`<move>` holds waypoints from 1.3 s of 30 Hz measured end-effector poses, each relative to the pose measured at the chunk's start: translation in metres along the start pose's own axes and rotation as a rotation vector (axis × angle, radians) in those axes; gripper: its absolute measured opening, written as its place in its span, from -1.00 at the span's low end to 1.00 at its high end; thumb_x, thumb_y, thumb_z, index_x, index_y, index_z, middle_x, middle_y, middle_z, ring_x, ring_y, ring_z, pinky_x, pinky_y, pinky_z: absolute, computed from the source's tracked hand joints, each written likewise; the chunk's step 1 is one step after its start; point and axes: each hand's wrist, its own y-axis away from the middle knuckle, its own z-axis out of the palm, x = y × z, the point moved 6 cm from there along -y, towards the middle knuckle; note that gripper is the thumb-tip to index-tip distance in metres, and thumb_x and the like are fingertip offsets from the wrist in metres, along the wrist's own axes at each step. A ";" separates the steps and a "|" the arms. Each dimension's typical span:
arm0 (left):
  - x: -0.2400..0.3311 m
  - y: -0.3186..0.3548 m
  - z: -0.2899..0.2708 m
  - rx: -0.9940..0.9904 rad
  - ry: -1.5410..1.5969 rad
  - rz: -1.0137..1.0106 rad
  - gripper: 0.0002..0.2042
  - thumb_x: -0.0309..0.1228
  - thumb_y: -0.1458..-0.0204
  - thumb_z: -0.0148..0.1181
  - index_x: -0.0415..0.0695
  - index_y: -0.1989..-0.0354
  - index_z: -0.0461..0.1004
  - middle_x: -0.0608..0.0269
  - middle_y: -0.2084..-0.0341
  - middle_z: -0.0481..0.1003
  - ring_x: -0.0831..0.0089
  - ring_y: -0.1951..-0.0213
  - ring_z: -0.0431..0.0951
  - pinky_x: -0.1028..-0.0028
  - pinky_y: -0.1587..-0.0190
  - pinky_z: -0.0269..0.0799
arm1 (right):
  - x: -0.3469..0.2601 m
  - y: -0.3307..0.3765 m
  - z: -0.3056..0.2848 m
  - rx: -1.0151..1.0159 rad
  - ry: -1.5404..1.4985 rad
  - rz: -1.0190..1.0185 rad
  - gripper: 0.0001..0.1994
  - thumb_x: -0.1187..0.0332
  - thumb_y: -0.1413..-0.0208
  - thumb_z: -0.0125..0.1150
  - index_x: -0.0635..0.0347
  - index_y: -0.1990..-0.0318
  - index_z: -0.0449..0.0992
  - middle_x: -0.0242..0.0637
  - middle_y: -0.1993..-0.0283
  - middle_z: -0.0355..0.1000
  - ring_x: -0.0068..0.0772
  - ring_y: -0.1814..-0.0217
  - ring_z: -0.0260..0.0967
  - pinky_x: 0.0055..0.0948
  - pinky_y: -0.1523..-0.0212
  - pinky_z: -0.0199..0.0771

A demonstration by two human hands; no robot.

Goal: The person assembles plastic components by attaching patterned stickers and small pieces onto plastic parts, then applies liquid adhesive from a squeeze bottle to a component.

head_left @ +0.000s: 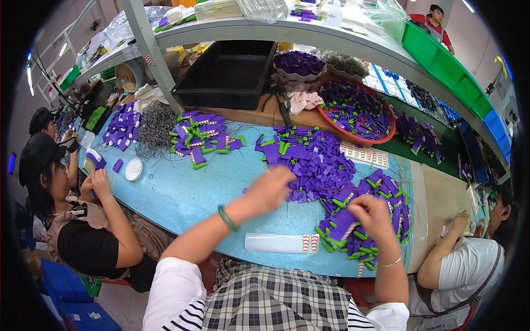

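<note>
My right hand point(373, 219) pinches a flat purple plastic part with green ends point(343, 225) and a striped sticker along one side. It hangs over a heap of similar purple-and-green parts point(395, 207). Blurred by motion, my left hand point(270, 190) hovers at the near left edge of a pile of small plain purple pieces point(326, 160). Its fingers are curled, but whether anything is in them is too smeared to tell. On the blue tabletop before me lies a pale backing strip point(273, 243) with two red-and-white stickers at its right end.
Behind the pile lies a sticker sheet point(364, 155), with a red basin point(356, 113) of parts beyond. A black tray point(223, 77) stands under the overhead shelf point(265, 30). Wire springs point(155, 129) lie left of another heap point(201, 135). Co-workers sit at left point(88, 237) and right point(464, 265).
</note>
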 end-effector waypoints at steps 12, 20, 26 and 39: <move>-0.086 -0.029 -0.028 0.192 -0.489 0.207 -0.80 -0.53 0.06 0.03 -0.18 0.22 0.38 0.09 0.29 0.45 0.13 0.06 0.47 0.22 0.04 0.36 | -0.024 0.049 0.101 -0.150 0.486 -0.391 -0.88 0.39 0.12 0.13 0.12 0.37 0.50 -0.36 0.37 0.36 -0.32 0.24 0.28 -0.34 0.27 0.30; 0.011 0.041 -0.036 0.325 1.418 -0.331 -0.81 -0.25 -0.26 -0.20 -0.08 0.09 0.13 0.15 0.36 0.34 0.19 0.43 0.57 0.40 0.54 0.49 | -0.015 0.049 0.126 -0.114 0.556 -0.357 -0.96 0.40 0.17 0.11 0.08 0.49 0.45 -0.38 0.46 0.29 -0.35 0.31 0.24 -0.34 0.33 0.18; 0.046 0.101 0.053 0.009 1.371 -0.570 -0.74 -0.48 -0.20 -0.13 -0.11 -0.03 0.06 0.11 0.33 0.38 0.37 0.34 0.49 0.47 0.46 0.50 | -0.013 0.051 0.139 -0.086 0.462 -0.391 -0.97 0.41 0.15 0.17 0.06 0.50 0.45 -0.40 0.44 0.32 -0.38 0.32 0.27 -0.32 0.33 0.16; 0.050 0.096 0.047 -0.131 1.112 -0.550 -0.87 -0.41 -0.07 0.17 -0.22 0.41 0.48 0.37 0.58 0.44 0.67 0.60 0.39 0.64 0.55 0.33 | -0.049 0.034 0.092 -0.131 -0.120 -0.227 -0.86 0.51 0.07 0.26 0.26 0.33 0.47 -0.27 0.27 0.47 -0.40 0.21 0.40 -0.44 0.18 0.36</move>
